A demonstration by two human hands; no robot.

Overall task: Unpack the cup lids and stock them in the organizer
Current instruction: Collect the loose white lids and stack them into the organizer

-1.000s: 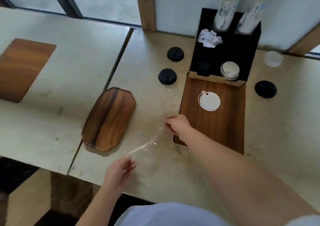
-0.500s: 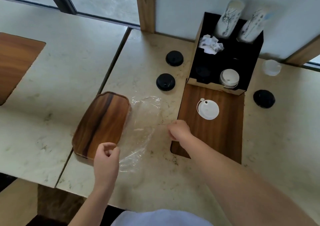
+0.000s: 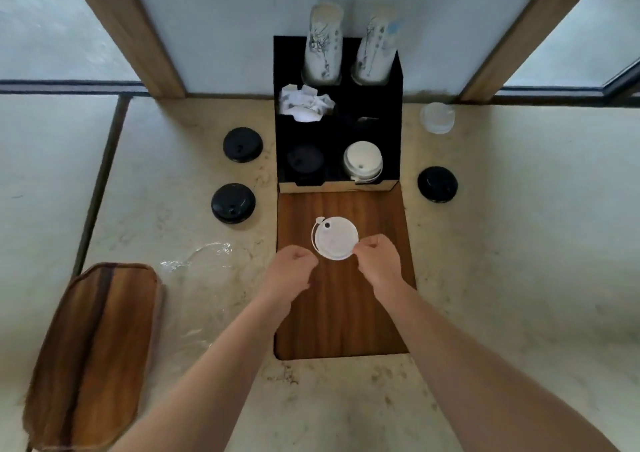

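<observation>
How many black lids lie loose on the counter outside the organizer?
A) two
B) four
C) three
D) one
C: two black lids lie on the counter left of the organizer and one black lid lies right of it.

White lid (image 3: pixel 335 238) flat on wood inlay — black organizer (image 3: pixel 391 122) behind holds stacked white lids (image 3: pixel 362 161).
</observation>
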